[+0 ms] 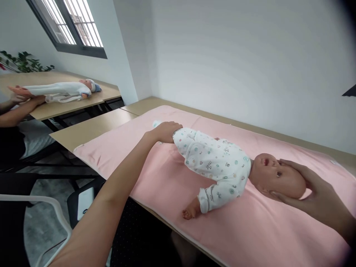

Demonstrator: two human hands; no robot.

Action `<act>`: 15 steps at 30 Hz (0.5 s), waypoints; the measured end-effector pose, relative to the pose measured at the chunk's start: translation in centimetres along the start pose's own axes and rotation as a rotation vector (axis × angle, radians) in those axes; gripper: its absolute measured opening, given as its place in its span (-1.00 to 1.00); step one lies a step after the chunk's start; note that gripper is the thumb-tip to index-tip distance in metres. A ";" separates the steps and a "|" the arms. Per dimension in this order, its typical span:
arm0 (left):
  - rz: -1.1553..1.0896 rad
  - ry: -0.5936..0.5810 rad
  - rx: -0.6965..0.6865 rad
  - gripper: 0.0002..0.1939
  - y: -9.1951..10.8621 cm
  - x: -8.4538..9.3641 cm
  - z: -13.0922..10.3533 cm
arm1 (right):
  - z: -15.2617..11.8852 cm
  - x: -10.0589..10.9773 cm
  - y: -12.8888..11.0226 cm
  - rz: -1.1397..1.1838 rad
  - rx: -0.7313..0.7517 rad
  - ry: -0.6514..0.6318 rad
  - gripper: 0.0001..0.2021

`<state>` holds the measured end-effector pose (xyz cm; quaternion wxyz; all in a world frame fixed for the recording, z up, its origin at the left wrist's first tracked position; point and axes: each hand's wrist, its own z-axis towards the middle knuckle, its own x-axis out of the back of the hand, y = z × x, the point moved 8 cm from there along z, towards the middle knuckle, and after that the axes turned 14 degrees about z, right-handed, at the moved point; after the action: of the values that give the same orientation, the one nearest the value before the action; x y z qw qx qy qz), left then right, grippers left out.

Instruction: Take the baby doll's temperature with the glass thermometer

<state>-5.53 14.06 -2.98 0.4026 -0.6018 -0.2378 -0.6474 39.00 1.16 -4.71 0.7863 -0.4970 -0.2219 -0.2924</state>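
Observation:
A baby doll in a white patterned suit (pixel 214 159) lies on its back on a pink cloth (pixel 167 178), its bald head (pixel 278 176) towards the right. My right hand (pixel 311 189) cups the top of that head, thumb and fingers on either side of it. At the other end, my left hand (pixel 167 131) is wrapped round the doll's legs, which it mostly hides. One small doll hand (pixel 191 210) sticks out of a sleeve near the cloth's front edge.
Another person's hands (pixel 27 100) touch a second doll in white (pixel 59 89) on a table at the far left. Below are a chair frame (pixel 52 202) and a white phone-like object (pixel 85 202). A wall stands behind the cloth.

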 end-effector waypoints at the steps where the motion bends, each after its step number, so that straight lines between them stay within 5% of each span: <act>1: 0.003 -0.029 -0.001 -0.72 0.1 -0.7 0.2 | 0.1 -0.5 0.2 0.029 -0.022 -0.010 -0.19; 9: -0.057 -0.305 0.046 -0.59 -0.1 -6.1 0.5 | -0.2 -3.2 1.8 0.127 -0.110 -0.109 -0.18; 15: -0.010 -0.387 -0.006 -0.50 0.6 -7.0 1.0 | -0.4 -4.1 2.1 0.157 -0.108 -0.229 -0.15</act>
<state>-4.78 16.16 -9.72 0.3447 -0.7150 -0.3117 -0.5223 37.42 2.48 -8.85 0.7483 -0.5846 -0.2547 -0.1829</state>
